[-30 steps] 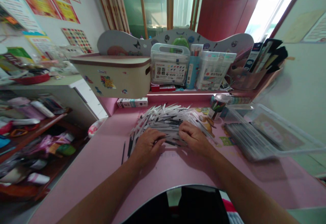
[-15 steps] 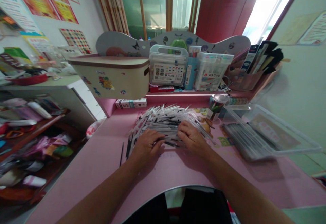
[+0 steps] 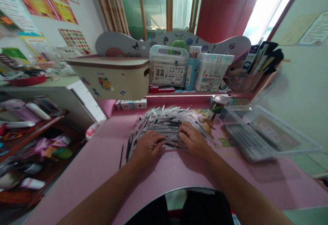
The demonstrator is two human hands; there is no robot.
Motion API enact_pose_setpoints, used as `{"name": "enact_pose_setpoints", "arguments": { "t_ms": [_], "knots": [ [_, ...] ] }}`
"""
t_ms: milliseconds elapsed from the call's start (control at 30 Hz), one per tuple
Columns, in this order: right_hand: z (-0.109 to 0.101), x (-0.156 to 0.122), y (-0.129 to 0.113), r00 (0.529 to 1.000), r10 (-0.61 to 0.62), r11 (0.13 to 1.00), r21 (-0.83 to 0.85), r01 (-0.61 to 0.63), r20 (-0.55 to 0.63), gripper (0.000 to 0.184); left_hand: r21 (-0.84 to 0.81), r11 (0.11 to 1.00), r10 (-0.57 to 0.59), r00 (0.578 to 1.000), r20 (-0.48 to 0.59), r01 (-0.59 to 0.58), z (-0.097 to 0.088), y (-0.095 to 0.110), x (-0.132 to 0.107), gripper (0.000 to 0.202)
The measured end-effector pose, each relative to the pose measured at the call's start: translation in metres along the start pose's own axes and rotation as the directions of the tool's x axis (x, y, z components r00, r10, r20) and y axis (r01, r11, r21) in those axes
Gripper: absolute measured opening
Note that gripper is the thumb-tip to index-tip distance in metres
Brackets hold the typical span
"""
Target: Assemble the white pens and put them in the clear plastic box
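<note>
Lying leftmost on the smooth pink desk (image 3: 89, 170) is a thin dark stick (image 3: 121, 156). The left hand (image 3: 148, 145) curls over a loose desktop heap of slender, straight white, grey and black sticks (image 3: 164, 126); the right hand (image 3: 192, 138) curls opposite. Whether either pinches any, I can't tell. Rightmost sits a clear plastic box (image 3: 298, 151).

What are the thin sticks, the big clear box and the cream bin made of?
Thin sticks: probably smooth plastic; many look whitish and cloudy.
Clear box: likely hard, shiny plastic; things show through it and its rim catches light.
Cream bin: perhaps matte plastic, as its side looks smooth and dull.
</note>
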State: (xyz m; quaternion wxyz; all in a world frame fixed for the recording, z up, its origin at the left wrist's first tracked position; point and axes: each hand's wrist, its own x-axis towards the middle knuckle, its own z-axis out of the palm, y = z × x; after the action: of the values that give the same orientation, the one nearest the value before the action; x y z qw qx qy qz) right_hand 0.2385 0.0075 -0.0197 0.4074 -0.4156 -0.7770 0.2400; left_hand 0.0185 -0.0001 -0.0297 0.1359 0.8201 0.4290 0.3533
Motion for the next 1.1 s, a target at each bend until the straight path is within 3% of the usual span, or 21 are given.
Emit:
{"name": "enact_pose_setpoints", "arguments": {
  "t_ms": [1100],
  "knots": [
    [0.003,-0.002,-0.003,0.999,-0.021,0.999,0.035,0.022,-0.036,0.008,0.025,0.998,0.066,0.997,-0.03,-0.066,-0.009,-0.012,0.004,0.019]
  ]
}}
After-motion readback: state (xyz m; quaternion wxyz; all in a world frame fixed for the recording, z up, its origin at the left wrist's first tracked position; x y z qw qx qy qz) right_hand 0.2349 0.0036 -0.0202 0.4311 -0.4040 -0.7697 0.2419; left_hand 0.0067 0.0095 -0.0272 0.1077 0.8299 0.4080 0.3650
